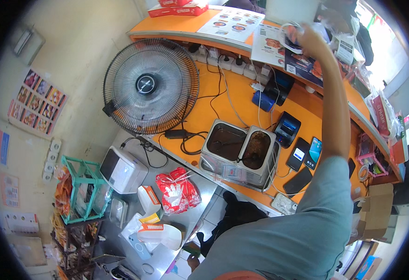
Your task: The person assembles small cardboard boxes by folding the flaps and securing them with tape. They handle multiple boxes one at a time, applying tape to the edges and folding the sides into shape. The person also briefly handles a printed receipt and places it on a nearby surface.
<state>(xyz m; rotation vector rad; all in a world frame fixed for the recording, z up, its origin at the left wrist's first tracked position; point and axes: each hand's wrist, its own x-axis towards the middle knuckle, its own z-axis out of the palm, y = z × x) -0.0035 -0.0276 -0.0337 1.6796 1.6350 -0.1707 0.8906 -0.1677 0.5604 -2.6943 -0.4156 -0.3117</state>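
right hand (308, 41): at white loop (287, 43), grip unclear | left hand (193, 262): low, grip unclear | step: apparently reaching over counter (176, 25) | next: likely needs secure hold

Orange counter (242, 88), as I see it: steel pans (243, 145), card reader (287, 129), several phones (298, 153). Raised ledge (160, 27) above: menus (230, 22) flat, red boxes (179, 10). Steel table (207, 185) alongside: white machine (126, 171), red packet (179, 192), paper trays (171, 236).

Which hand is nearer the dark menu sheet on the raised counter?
Right: the right hand is at the far side of the dark sheet; the left hand is far below, by the steel table.
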